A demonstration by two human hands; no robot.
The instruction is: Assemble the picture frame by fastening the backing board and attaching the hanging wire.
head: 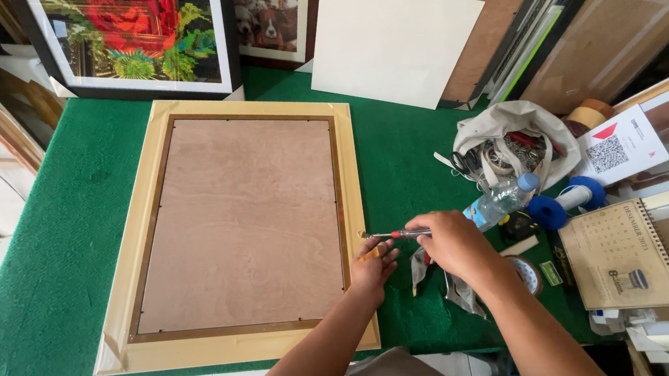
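a screwdriver is held at the frame's right edge

a big wooden picture frame (pixel 234 228) is laid face down on the green table cover (pixel 61 257), with its brown back board (pixel 241 219) turned up. everything else is told from this frame.

the screwdriver (pixel 390 234) is held level at the frame's right edge, a bit below the middle. its tip is pressed to a small metal piece (pixel 361 234) on the pale wood rail. the right hand (pixel 450 242) is closed around the handle, fingers curled tight together. the left hand (pixel 374 263) is laid flat on the same rail just under the tip, fingers a little apart and holding nothing.

right of the frame, only a thin strip of green is left bare. past it, a plastic bottle (pixel 501 200), a cloth bag of tools (pixel 510 146), a blue roller (pixel 566 201) and a desk calendar (pixel 622 257) are packed close.

left of the frame, a wide stretch of green is seen. above the frame, a flower picture (pixel 140 36) and a white board (pixel 394 36) are leaned up near its top edge.
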